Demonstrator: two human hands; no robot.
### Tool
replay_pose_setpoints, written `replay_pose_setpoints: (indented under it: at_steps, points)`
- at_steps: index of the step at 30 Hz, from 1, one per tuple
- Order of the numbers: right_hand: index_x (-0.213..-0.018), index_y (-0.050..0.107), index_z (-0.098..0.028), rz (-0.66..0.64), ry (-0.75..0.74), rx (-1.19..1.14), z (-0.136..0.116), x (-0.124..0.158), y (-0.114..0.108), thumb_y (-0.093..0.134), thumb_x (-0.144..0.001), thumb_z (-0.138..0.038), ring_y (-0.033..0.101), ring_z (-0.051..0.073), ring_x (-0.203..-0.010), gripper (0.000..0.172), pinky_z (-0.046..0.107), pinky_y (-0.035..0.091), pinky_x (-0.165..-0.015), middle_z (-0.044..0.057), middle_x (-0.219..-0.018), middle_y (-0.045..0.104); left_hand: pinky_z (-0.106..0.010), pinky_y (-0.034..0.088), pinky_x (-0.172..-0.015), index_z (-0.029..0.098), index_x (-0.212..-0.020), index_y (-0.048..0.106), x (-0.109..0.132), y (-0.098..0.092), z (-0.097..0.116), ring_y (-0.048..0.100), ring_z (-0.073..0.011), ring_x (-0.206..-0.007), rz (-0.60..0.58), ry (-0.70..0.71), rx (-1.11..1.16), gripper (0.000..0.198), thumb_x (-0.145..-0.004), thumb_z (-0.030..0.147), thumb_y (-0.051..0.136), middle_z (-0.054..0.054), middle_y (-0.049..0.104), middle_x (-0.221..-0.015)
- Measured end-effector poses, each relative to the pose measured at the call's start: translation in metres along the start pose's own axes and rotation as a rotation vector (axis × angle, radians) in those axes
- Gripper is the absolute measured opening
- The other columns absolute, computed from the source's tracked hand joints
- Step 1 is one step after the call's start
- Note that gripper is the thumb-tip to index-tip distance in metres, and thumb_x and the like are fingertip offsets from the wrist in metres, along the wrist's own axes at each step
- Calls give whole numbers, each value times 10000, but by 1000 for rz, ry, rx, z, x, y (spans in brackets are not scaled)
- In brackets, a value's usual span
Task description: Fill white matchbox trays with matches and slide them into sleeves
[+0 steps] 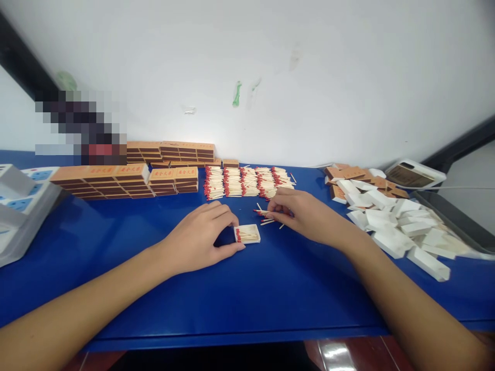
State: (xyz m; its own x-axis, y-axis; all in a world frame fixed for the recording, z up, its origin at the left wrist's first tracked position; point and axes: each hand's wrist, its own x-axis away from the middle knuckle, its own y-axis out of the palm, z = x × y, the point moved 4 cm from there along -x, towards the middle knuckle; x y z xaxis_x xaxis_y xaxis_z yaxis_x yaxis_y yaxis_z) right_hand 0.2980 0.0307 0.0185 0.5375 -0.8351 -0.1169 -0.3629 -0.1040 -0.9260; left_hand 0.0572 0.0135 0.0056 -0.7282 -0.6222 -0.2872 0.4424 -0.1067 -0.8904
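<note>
A small white matchbox tray [247, 234] partly filled with red-tipped matches lies on the blue table [247, 293]. My left hand [201, 234] curls around the tray's left end, thumb and fingers holding it. My right hand [305, 212] pinches a few loose matches [266, 212] just behind and to the right of the tray. Behind them lie rows of red-tipped matches [247, 181] in bundles.
Stacks of orange matchboxes [124, 178] line the wall at back left. A heap of empty white trays [402, 224] and orange sleeves [359, 178] lies at right, beside a dark tray [452, 216] and a phone [415, 175]. White power strips [19, 206] sit at far left.
</note>
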Motion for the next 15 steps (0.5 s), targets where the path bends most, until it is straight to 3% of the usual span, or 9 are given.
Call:
replay_pose_setpoints:
  at_steps: [9, 15]
  points:
    - [-1016, 788, -217, 80, -77, -71, -19, 6, -7, 608, -1070, -289, 636, 196, -809, 201, 334, 470, -718, 67, -936, 699, -435, 545, -922, 191, -1088, 671, -1, 1, -1, 673, -264, -1008, 17, -10, -19, 283, -977, 440, 747, -66, 715, -1053]
    - [-1073, 795, -227, 41, -100, -91, -32, 9, -1, 631, -1063, -291, 651, 186, -814, 176, 326, 488, -717, 65, -988, 693, -428, 540, -914, 192, -1088, 658, -1, 1, -4, 678, -262, -1013, 31, -25, -19, 281, -975, 433, 749, -64, 721, -1066]
